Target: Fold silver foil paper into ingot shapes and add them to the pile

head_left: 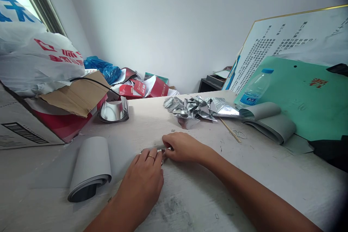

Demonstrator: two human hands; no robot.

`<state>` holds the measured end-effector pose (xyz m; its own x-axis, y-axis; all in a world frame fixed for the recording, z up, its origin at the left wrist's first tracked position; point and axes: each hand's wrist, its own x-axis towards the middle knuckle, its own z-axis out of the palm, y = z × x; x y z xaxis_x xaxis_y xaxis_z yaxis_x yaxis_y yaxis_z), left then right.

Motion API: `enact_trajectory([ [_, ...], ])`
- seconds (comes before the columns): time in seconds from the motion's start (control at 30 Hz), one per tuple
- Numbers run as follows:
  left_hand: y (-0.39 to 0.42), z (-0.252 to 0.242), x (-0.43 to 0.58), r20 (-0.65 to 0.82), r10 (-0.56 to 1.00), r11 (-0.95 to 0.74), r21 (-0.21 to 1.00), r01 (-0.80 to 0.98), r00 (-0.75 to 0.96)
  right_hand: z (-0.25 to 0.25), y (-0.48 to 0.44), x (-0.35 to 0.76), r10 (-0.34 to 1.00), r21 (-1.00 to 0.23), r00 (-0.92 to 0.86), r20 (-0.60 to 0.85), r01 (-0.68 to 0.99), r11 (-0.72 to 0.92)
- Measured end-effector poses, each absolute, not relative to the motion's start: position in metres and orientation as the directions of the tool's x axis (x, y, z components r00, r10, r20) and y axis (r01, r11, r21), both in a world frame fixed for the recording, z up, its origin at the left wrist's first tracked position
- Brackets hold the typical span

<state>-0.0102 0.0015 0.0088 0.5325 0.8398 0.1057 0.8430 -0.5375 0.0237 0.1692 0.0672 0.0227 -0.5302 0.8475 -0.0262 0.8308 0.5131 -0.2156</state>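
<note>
My left hand (145,179), with a ring on one finger, is bent over the table with its fingers together, pressing on a small silvery foil piece (162,154). My right hand (182,146) is closed, thumb and curled fingers pinching the right end of that same piece. Most of the foil is hidden under my fingers, so its full shape does not show. Beyond my hands lies a pile of folded silver foil pieces (194,107). To the left of my left hand rests a roll of grey-white sheet (91,166).
A shiny coiled sheet (112,110) stands at the back left beside a cardboard box (29,127) and white plastic bags (40,58). On the right are a thin stick (230,129), grey rolled sheets (269,123), a water bottle (255,88) and a green board (304,98).
</note>
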Motion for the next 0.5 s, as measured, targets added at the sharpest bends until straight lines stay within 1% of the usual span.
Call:
enact_trajectory([
  [0.13, 0.0039, 0.0060, -0.0114, 0.129, 0.851, -0.519, 0.067, 0.852, 0.509, 0.0245, 0.0667, 0.1683, 0.851, -0.212, -0.524, -0.037, 0.836, 0.506],
  [0.27, 0.0049, 0.0070, -0.0111, 0.115, 0.853, -0.517, 0.070, 0.853, 0.508, 0.0249, 0.0664, 0.1677, 0.854, -0.207, -0.519, -0.038, 0.840, 0.502],
  [0.5, 0.0054, 0.0090, -0.0117, 0.101, 0.850, -0.524, 0.081, 0.848, 0.516, 0.0207, 0.0672, 0.1689, 0.847, -0.216, -0.532, 0.001, 0.827, 0.519],
])
